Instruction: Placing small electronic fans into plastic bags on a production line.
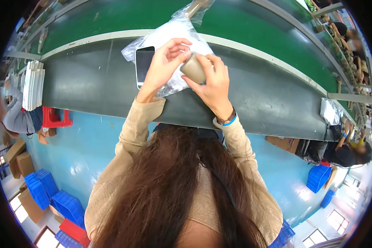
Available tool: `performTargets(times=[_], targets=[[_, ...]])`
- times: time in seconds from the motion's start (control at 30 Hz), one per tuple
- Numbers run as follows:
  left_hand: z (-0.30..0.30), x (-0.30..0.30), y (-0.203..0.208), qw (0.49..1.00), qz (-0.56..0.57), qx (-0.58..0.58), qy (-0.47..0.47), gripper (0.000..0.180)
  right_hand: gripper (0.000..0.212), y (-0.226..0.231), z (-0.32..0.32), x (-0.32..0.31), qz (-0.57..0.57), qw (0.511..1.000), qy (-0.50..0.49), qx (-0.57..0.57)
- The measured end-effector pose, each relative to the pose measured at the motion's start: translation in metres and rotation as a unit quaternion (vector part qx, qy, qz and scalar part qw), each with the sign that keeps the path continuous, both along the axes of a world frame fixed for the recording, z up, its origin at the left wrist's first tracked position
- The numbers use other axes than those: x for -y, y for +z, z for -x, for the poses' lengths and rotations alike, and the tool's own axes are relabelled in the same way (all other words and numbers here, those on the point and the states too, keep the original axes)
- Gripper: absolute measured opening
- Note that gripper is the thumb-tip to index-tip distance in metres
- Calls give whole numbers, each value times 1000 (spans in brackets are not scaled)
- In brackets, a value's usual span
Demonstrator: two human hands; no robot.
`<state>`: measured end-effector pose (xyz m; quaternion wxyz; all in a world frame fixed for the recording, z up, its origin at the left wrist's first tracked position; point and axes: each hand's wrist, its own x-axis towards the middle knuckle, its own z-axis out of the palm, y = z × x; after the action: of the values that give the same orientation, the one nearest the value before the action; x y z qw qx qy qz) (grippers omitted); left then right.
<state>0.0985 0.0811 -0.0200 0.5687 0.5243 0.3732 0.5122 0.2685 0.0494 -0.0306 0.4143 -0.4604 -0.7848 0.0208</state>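
Note:
My right hand (214,84) grips a small rounded beige-brown case-like object (193,70), thumb along its lower edge and fingers over its far right side. Beside it, my left hand (163,66) has its fingers curled in, with thumb and fingertips pinched at the object's upper left edge. Whether anything sits in that pinch is too small to tell. Both hands are above a clear plastic bag (169,34) with white contents, spread across the dark work surface. A phone with a dark screen and white frame (144,68) lies just left of my left wrist.
The dark bench (260,95) borders a green conveyor belt (124,20) behind a pale rail. White panels (34,84) stand at the left end, near a red stool (56,118). A plastic-wrapped packet (330,110) lies at the right end. Other people sit at both sides.

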Motion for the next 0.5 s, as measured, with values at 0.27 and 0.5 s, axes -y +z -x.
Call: performTargets(times=[0.27, 0.5], targets=[[19, -24, 33, 951, -129, -274, 67, 15, 64, 40, 9, -49, 46, 979, 26, 197], [18, -31, 19, 857, -279, -392, 185, 11, 57, 60, 0, -114, 113, 940, 177, 269]])
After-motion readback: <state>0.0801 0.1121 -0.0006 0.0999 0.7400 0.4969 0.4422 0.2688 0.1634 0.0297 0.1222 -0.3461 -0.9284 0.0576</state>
